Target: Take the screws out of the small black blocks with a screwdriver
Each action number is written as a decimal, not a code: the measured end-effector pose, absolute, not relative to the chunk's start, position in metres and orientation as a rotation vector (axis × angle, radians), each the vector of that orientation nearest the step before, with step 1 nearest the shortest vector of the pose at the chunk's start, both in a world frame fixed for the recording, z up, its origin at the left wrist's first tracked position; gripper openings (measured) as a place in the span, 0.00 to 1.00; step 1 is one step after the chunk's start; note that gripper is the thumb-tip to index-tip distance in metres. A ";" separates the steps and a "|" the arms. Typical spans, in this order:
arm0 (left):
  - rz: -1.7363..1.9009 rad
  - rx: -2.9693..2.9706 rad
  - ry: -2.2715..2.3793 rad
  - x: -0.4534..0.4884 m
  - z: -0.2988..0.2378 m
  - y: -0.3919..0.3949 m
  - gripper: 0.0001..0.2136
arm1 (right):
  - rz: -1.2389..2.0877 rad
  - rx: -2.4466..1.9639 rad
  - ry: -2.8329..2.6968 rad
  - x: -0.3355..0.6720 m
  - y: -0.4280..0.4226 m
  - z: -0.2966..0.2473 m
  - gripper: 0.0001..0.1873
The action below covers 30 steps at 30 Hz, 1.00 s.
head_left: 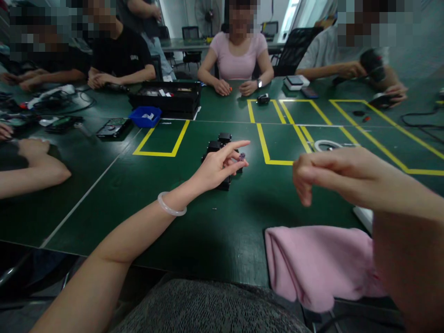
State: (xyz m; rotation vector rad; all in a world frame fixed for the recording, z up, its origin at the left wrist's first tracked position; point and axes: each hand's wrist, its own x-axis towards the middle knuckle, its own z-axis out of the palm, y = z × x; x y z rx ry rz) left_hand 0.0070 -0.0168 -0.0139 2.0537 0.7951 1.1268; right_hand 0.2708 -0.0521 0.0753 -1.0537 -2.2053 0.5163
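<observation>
My left hand, with a pale bangle at the wrist, is over a black blocky device on the green table. Its index finger points out straight. Thumb and the other fingers close around a small purplish, see-through piece; its kind is too small to tell. Part of the black device is hidden under that hand. To the right, my right hand is raised above the table with its fingers curled down and pressed together. Whatever those fingers may hold is hidden. A tiny metal piece lies on the table nearer to me.
A pink cloth drapes over the near table edge at right. Beyond are a white ring-shaped coil, yellow tape outlines, a blue bin and a black box. Several people sit around the table.
</observation>
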 end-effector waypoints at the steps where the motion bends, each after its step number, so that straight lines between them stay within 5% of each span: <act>1: 1.131 2.046 0.806 0.008 -0.014 -0.018 0.26 | 0.564 -1.060 -2.247 0.264 -0.045 0.076 0.21; 10: 1.135 2.031 0.897 0.013 -0.013 -0.021 0.33 | 0.439 -1.083 -2.507 0.197 -0.010 0.045 0.09; 14: 1.083 2.098 0.901 0.003 -0.018 -0.017 0.29 | 0.224 -1.163 -2.595 0.192 -0.011 0.039 0.11; 17: 1.004 2.253 0.957 -0.013 -0.026 -0.016 0.17 | 0.144 -1.254 -2.643 0.191 -0.012 0.038 0.12; 30: 0.476 2.445 1.151 -0.039 -0.064 -0.018 0.23 | 0.262 -1.236 -2.527 0.190 -0.011 0.028 0.13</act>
